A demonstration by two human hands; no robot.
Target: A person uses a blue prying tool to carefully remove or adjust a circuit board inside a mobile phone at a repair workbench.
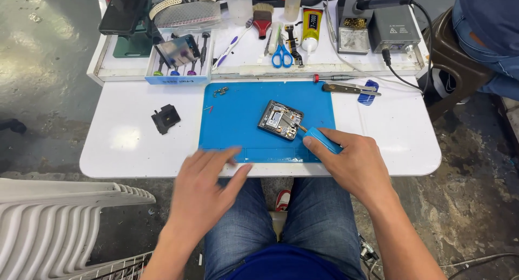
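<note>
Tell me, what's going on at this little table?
A person sits at a white table with a blue work mat on it. The right hand grips a blue-handled tool, its tip against a small opened electronic device lying on the mat. The left hand is open and blurred over the mat's near edge, holding nothing. A small black part lies left of the mat; blue scissors and a soldering station sit behind.

My left hand (203, 185) is smearing into motion blur at the fingertips. My right hand (351, 161) is covering most of the blue tool (323, 139). The seated person (486, 26) is running off the right edge.
</note>
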